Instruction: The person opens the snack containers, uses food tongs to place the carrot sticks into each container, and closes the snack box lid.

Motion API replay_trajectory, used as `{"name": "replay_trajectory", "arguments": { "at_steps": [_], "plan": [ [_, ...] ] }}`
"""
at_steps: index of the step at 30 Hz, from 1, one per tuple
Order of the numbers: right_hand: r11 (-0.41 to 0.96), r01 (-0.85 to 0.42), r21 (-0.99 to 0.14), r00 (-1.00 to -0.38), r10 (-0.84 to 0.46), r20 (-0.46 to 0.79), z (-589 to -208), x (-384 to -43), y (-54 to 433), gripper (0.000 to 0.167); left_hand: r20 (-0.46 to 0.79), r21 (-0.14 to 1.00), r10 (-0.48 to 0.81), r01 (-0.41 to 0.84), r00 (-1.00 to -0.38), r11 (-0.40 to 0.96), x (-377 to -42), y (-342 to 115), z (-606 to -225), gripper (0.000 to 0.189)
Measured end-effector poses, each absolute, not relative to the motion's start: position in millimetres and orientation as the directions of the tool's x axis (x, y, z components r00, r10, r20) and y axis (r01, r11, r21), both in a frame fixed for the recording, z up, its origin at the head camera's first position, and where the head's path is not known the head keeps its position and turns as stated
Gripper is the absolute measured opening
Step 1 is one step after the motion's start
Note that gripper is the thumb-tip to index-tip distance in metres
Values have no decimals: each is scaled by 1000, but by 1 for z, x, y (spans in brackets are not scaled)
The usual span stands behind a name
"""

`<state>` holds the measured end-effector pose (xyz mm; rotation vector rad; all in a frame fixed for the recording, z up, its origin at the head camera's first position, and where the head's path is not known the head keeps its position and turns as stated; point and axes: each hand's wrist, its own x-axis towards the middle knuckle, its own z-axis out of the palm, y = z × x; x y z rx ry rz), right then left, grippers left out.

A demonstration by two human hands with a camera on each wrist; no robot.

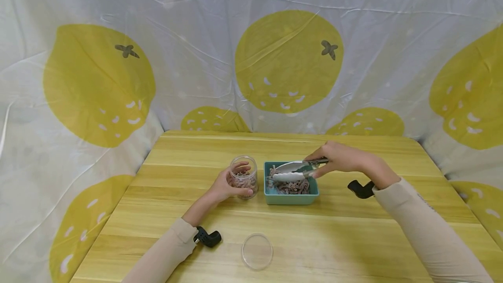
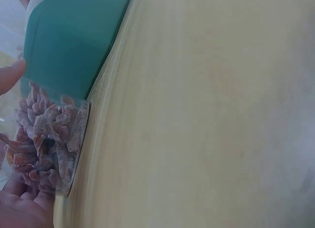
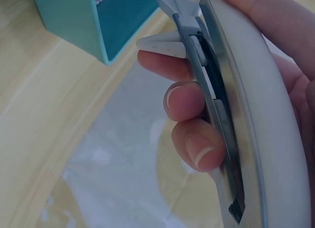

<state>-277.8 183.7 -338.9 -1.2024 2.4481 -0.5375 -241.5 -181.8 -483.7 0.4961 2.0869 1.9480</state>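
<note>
My left hand (image 1: 225,187) grips a clear, open-topped jar (image 1: 251,185) standing on the table, thumb on its near side. Brownish, powdery dried strips (image 2: 47,139) fill the jar's lower part in the left wrist view. Just right of it sits a teal rectangular container (image 1: 291,200) with more of these strips (image 1: 295,188) inside. My right hand (image 1: 342,158) holds metal tongs (image 3: 256,119) with white tips, fingers curled round the handles. The tongs' tips lie over the strips, parted; whether they hold a strip cannot be told.
A clear round lid (image 1: 257,251) lies on the wooden table (image 1: 334,248), nearer to me than the jar. Behind the table hangs a pale curtain (image 1: 196,64) with yellow fruit prints. A black wrist camera (image 1: 208,237) sticks out from the left sleeve.
</note>
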Motion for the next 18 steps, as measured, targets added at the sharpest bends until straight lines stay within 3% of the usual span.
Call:
{"name": "replay_trajectory", "arguments": {
  "at_steps": [18],
  "plan": [
    [564, -645, -516, -588, -797, -135, -312, -274, 188, 58, 47, 994, 397, 81, -917, 69, -242, -182, -484, 83]
  ]
}}
